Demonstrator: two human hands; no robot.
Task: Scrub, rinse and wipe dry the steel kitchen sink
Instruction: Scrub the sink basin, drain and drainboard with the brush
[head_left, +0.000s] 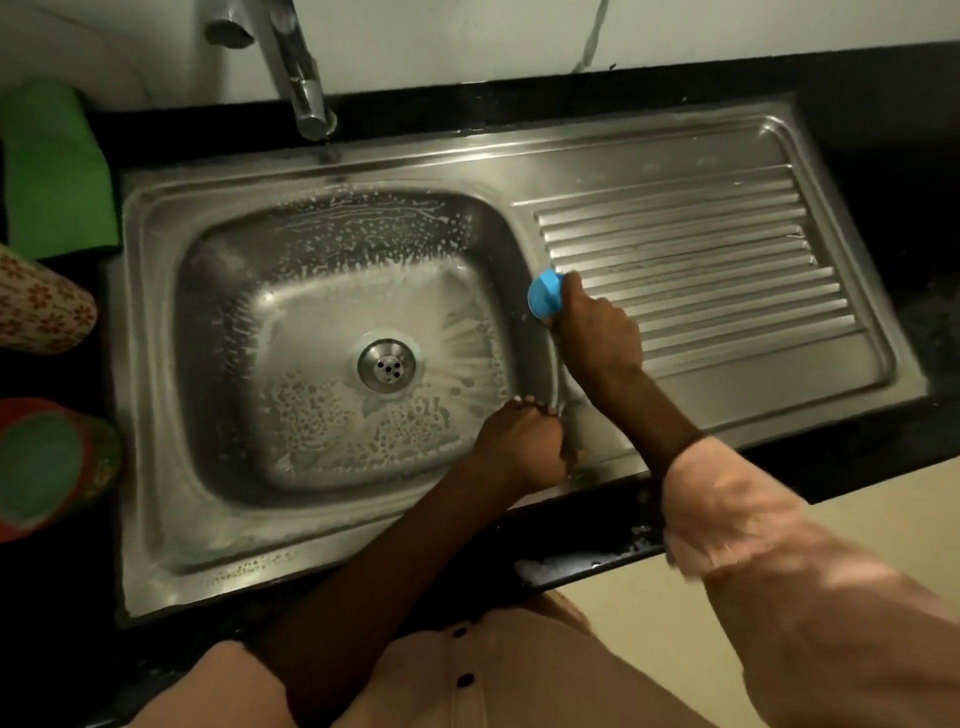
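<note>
Head view looks down on a black worktop (878, 156) set against a pale wall (467, 36), and we see a steel sink (156, 364) let into it, filling most of the worktop from its left part to near its right edge. Our basin (291, 291) is a rounded rectangle, dull and brushed, speckled with white soap foam (322, 415) on its back wall and floor, with a round strainer drain (387, 365) at the middle. To the right lies the ribbed drainboard (727, 270), its long ridges catching the light. A chrome tap (301, 78) reaches from the wall over the back rim of the sink.

Our right hand (597, 338) sits on the ridge between basin and drainboard, fingers curled tight round a blue scrubber (544, 296) whose rounded plastic end sticks out toward the basin. Our left hand (524, 447) rests at the basin's front right corner, fingers bent over the rim with the tips just showing; it holds nothing we can make out. Both sleeves (727, 509) are pale pink cloth, pushed up the forearms.

At the worktop's left edge sits a folded green cloth (57, 171), soft and matte, at the back; nearer us a floral-patterned rounded thing (41, 306), and a red and green container (47, 467) closest to the front. Beyond the worktop's front right corner we see cream floor (883, 519).
</note>
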